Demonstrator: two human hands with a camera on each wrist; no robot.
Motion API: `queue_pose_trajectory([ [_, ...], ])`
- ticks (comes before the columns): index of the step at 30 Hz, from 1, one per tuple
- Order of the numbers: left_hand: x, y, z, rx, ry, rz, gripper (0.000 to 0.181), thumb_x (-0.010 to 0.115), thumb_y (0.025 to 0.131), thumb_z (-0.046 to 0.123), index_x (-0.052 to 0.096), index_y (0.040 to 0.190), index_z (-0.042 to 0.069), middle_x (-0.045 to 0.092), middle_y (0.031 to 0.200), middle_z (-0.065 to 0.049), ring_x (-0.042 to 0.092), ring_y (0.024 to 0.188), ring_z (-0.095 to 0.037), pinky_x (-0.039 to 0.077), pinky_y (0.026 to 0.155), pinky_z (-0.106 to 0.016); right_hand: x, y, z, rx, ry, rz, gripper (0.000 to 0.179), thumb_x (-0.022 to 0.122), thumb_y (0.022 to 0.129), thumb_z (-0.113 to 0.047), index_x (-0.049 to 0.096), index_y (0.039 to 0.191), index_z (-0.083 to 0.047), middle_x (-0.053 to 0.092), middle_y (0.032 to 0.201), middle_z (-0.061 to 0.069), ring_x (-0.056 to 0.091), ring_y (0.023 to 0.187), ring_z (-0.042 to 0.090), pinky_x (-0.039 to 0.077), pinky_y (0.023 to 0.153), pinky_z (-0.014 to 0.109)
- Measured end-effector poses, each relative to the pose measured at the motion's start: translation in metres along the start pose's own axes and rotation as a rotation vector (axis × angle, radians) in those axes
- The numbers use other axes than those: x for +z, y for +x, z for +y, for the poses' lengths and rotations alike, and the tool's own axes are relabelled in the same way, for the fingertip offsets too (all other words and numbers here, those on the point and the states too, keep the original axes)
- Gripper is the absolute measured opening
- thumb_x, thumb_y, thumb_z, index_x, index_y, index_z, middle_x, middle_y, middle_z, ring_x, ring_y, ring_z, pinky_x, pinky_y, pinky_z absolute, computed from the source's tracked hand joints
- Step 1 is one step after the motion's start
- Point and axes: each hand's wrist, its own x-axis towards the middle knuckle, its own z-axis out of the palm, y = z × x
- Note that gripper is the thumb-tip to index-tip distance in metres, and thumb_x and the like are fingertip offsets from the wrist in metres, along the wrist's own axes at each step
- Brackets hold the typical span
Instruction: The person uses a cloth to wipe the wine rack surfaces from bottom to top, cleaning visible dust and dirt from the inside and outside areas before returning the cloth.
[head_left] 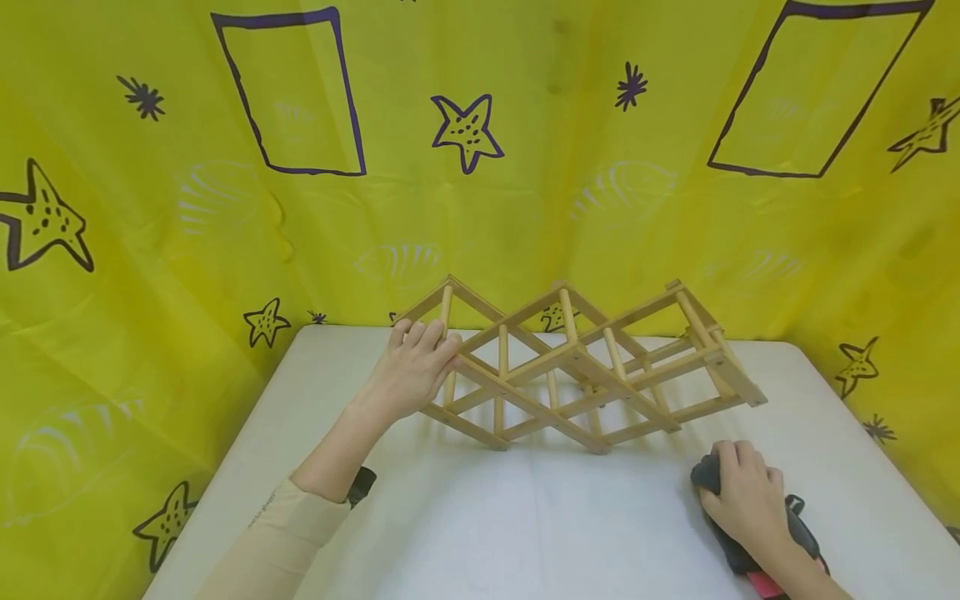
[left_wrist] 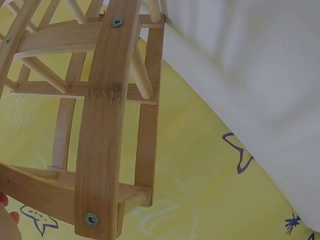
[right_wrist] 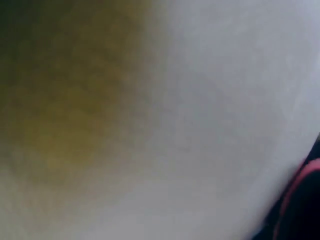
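A folding wooden wine rack (head_left: 577, 367), a lattice of slats joined by round dowels, stands stretched out across the white table in the head view. My left hand (head_left: 416, 362) grips its left end, fingers over the slats near an upper dowel. Up close in the left wrist view are the rack's slats (left_wrist: 102, 125) with metal screws, and only fingertips (left_wrist: 4, 200) of that hand show at the lower left edge. To the right of the rack, my right hand (head_left: 750, 496) holds a black object with a red part (head_left: 705, 473), its kind mostly hidden under the palm.
The white table (head_left: 465, 525) reaches back to a yellow curtain (head_left: 525, 208) printed with stars and fish. At the right edge of the blurred right wrist view is a black and red shape (right_wrist: 300, 200).
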Motion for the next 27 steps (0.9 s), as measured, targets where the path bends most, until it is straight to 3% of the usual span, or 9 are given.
queue_pose_trajectory([
  [7, 0.0008, 0.0014, 0.0008, 0.01, 0.042, 0.025, 0.042, 0.006, 0.099, 0.038, 0.038, 0.095, 0.011, 0.027, 0.086, -0.005, 0.029, 0.077, -0.022, 0.023, 0.079, -0.042, 0.0039, -0.0006, 0.0064, 0.044, -0.01, -0.084, 0.051, 0.068, 0.058, -0.009, 0.044, 0.101, 0.005, 0.046, 0.091, 0.025, 0.045, 0.083, 0.039, 0.029, 0.067, 0.055],
  [20, 0.0021, -0.0015, -0.0037, 0.001, 0.072, 0.046, 0.041, 0.007, 0.1, 0.037, 0.038, 0.094, 0.011, 0.025, 0.085, -0.004, 0.027, 0.075, -0.022, 0.023, 0.079, -0.042, 0.0077, 0.0009, 0.0022, 0.018, -0.099, -0.191, 0.056, 0.069, 0.061, -0.019, 0.043, 0.104, 0.005, 0.046, 0.093, 0.025, 0.044, 0.083, 0.039, 0.031, 0.066, 0.055],
  [27, 0.0028, -0.0016, -0.0039, 0.008, 0.051, 0.1, 0.038, 0.01, 0.1, 0.036, 0.037, 0.091, 0.01, 0.025, 0.084, -0.005, 0.026, 0.073, -0.022, 0.022, 0.076, -0.041, 0.0076, 0.001, -0.0004, 0.02, -0.113, -0.218, 0.055, 0.069, 0.062, -0.02, 0.044, 0.104, 0.005, 0.046, 0.096, 0.026, 0.043, 0.084, 0.039, 0.031, 0.068, 0.055],
])
